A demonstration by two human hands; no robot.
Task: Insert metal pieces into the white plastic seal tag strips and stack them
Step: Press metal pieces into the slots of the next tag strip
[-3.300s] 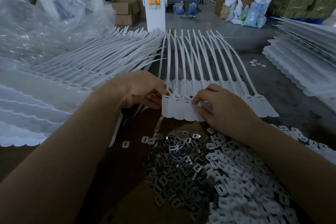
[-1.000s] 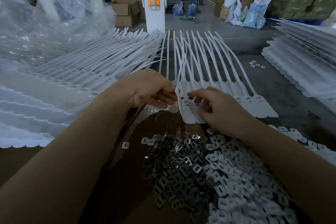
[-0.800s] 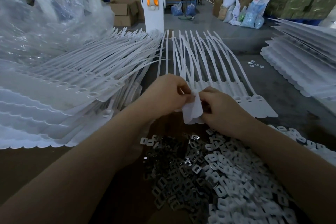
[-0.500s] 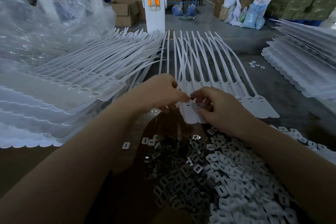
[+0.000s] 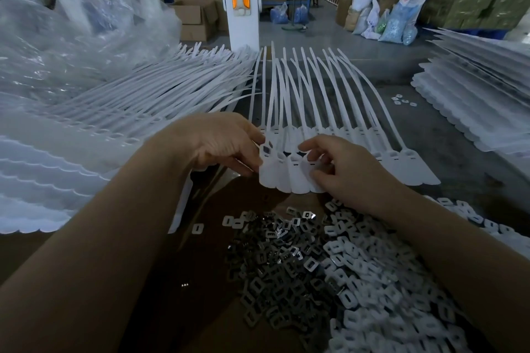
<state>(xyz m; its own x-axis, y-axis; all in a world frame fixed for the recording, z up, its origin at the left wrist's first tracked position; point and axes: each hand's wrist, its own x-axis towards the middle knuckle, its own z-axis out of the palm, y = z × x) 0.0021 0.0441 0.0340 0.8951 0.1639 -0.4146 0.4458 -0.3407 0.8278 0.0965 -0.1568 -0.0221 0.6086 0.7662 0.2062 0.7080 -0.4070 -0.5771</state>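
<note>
Metal pieces point(image 5: 275, 264) heaped just below the fingers. Left hand point(image 5: 220, 146) pinches the tag strip point(image 5: 289, 172) head, one metal insert seated; right hand point(image 5: 341, 169) fingers curled on the neighbouring heads. Mid-insertion. Next likely: fetch another piece. Finished stack point(image 5: 120, 112) beyond left.

A single wide-angle head-worn camera looks forward and down from close above the grey counter point(image 5: 447, 152), both forearms entering from the bottom edge, with the warehouse floor visible far beyond.
</note>
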